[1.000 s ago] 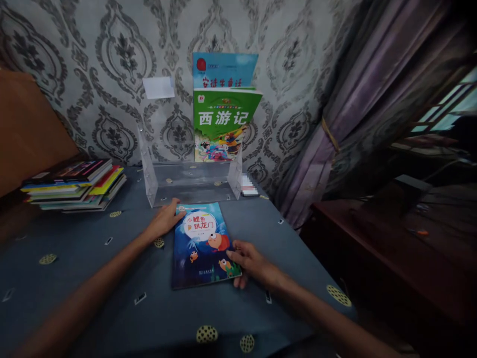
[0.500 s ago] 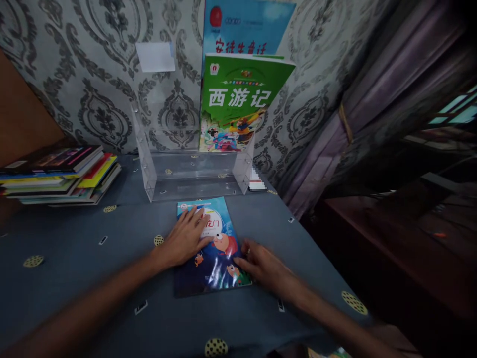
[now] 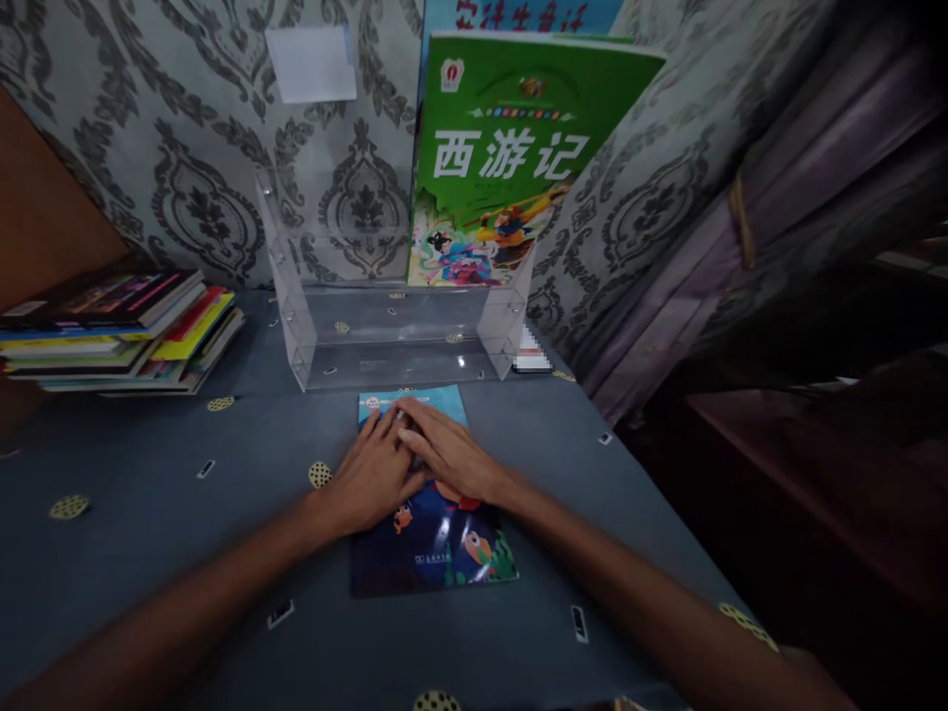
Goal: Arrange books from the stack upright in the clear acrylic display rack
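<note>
- on the far left, a brown board (image 3: 55,197) stands behind the table (image 3: 133,573), which wears a blue-gray cloth with little pictures on it.
- next comes a messy pile of books (image 3: 111,341), lying flat near the back edge of the table, on the left.
- a white card (image 3: 315,64) is up high, above the left end of the clear stand. i can't tell if it is stuck to the stand or the wall.
- the clear stand (image 3: 290,331) sits close to the back edge. its low front part has no color, so the cloth shows through.
- the left hand (image 3: 376,472) lies palm down on the fish book, fingers a bit spread, not pinching.
- the fish book (image 3: 392,568) lies flat on the table just in front of the stand, between the back edge and the front edge, with its cover up.
- the right hand (image 3: 453,454) is palm down over the top half of the fish book. its long fingers are close together and cross to the left hand's fingertips. i can't tell which fingertips are on top.
- a green book (image 3: 511,109) leans on the right side of the stand, with a light blue book (image 3: 533,16) behind it.
- a small blurry thing (image 3: 533,354) lies just right of the stand, near the back right corner.
- a purple curtain (image 3: 681,286) hangs past that corner.
</note>
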Motion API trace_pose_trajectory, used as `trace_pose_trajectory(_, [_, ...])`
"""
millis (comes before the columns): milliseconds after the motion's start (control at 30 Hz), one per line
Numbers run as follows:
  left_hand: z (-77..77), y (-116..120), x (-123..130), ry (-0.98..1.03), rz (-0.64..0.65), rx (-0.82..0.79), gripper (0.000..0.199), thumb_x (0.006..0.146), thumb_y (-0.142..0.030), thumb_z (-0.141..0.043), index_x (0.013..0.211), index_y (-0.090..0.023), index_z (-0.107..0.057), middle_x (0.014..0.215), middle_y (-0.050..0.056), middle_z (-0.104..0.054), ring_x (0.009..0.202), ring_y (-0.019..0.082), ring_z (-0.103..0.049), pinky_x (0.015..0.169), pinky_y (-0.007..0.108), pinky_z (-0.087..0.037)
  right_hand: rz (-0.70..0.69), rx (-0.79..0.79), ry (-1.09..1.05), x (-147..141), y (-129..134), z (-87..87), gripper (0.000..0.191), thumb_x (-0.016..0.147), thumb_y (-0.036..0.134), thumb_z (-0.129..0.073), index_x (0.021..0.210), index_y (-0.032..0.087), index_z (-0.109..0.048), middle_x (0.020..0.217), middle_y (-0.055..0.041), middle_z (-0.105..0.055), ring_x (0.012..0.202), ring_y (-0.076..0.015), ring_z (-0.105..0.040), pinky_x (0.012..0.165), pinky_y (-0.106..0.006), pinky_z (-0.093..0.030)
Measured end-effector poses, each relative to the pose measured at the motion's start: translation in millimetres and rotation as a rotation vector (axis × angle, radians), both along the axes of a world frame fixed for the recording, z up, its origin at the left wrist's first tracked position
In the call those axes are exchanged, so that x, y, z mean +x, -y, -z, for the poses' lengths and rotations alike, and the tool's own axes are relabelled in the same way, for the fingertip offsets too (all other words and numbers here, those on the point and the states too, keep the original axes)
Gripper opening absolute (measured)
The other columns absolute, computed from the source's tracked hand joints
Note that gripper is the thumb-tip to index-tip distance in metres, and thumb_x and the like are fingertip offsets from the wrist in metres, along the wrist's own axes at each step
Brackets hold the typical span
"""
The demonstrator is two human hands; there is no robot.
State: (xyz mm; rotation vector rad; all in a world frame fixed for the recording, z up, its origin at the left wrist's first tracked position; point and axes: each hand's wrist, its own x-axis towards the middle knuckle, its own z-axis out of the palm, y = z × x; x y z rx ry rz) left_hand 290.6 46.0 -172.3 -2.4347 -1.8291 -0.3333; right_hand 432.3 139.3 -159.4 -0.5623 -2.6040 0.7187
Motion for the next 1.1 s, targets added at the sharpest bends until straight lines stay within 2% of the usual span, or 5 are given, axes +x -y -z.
trace_pose_trajectory(333, [-0.8,2,3,-0.036,-0.049,-0.025,0.058,0.102,-0.054,-0.036,0.145,-0.015,-0.044,0.156,0.015,-0.044,0.151,0.032,-0.027,0.122,0.051,-0.025,0.198,0.217,0.131,22,-20,15.8,0.048,0.103,0.032,-0.034,0.142,0.011,-0.050,0.151,-0.0178,-0.050,0.145,-0.0275,-0.041,0.120,-0.053,-0.032])
trace_pose_trajectory(500, [1.6,2,-2,-0.004,-0.131,-0.024,0.066,0.099,-0.063,-0.037,0.145,-0.018,-0.043,0.157,0.016,-0.042,0.150,0.035,-0.030,0.120,0.055,-0.027,0.319,0.234,0.197,28,-26,14.8,0.055,0.100,0.039,-0.042,0.143,0.005,-0.050,0.154,-0.0220,-0.045,0.145,-0.0322,-0.042,0.119,-0.055,-0.033])
trace_pose_trajectory(733, [-6.9,-3,-25,-0.034,-0.280,-0.061,0.071,0.101,-0.062,-0.028,0.144,-0.008,-0.044,0.154,0.024,-0.043,0.147,0.036,-0.034,0.116,0.061,-0.031,0.259,0.146,0.158,38,-43,17.0,0.055,0.102,0.043,-0.040,0.144,0.010,-0.049,0.152,-0.0186,-0.049,0.144,-0.0312,-0.043,0.120,-0.057,-0.030])
trace_pose_trajectory(900, [-17.5,-12,-21,-0.049,-0.087,-0.077,0.055,0.105,-0.044,-0.027,0.143,-0.011,-0.049,0.153,0.019,-0.047,0.148,0.032,-0.034,0.119,0.059,-0.028,0.204,0.066,0.082,45,-59,18.5,0.047,0.104,0.036,-0.035,0.147,0.019,-0.045,0.150,-0.0109,-0.054,0.142,-0.0262,-0.046,0.119,-0.056,-0.031])
trace_pose_trajectory(1100, [-22.5,-18,7,0.052,0.257,-0.199,0.047,0.107,-0.037,-0.028,0.145,-0.021,-0.049,0.157,0.009,-0.044,0.152,0.027,-0.026,0.122,0.057,-0.024,0.169,0.092,0.051,46,-62,17.6,0.049,0.102,0.034,-0.045,0.144,0.008,-0.048,0.147,-0.0149,-0.056,0.139,-0.0255,-0.049,0.118,-0.044,-0.035])
